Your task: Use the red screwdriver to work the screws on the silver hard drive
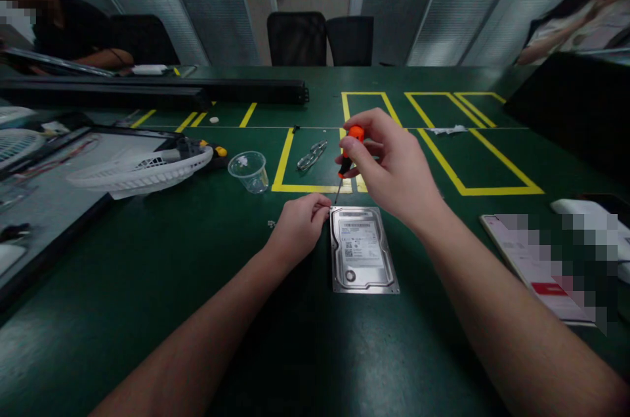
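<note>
Hard drive [362, 250] flat on bench [305, 331]: silver metal, raised contours, white printed label [358, 238], 1 round mark [350, 276] near-left. Left hand [300, 223] at its far-left corner, fingertips together; cannot tell whether pinching anything. Right hand [391, 157] pinches orange-and-black screwdriver [356, 134], tip by that corner.

Open tabletop [359, 358] between the forearms [224, 325], hard drive [364, 259] blocking its far end, clear cup [250, 174] beyond left hand [299, 223]
</note>
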{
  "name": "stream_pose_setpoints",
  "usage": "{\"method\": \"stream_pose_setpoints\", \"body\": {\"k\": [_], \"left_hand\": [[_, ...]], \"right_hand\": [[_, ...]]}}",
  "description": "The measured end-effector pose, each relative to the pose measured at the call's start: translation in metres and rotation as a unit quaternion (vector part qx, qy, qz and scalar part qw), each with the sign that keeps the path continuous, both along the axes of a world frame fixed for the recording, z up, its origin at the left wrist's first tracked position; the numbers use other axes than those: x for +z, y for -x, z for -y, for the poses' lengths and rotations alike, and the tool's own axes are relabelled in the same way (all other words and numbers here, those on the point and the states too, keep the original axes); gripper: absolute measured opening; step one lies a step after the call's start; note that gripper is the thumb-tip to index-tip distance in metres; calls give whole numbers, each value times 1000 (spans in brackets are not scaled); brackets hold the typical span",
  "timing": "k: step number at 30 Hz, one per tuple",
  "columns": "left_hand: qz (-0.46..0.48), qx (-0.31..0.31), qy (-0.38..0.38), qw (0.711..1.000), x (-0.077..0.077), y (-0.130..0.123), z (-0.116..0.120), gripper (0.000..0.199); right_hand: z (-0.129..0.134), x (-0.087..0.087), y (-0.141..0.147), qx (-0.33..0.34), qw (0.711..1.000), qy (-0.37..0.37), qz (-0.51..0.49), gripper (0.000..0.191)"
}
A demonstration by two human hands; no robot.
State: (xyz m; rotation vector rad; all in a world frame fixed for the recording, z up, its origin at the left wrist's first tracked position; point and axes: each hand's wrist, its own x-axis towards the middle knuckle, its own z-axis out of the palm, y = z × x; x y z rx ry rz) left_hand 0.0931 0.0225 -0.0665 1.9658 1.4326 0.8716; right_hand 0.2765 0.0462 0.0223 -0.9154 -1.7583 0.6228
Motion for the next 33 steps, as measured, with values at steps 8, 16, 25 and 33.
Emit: {"method": "stream_pose_setpoints", "body": {"k": [8,16,25,33], "left_hand": [[60,17,41,997,-4,-4,0,15],[84,26,52,995,-5,-5,1,14],[99,24,50,994,-10,-5,0,13],[93,21,42,995,-9,-6,0,14]], "right_hand": [[1,-5,4,-6,1000,-5,24,14],[2,-2,3,-5,1000,8,24,14],[3,-1,3,4,1000,29,13,12],[5,0,5,5,999,30,9,13]]}}
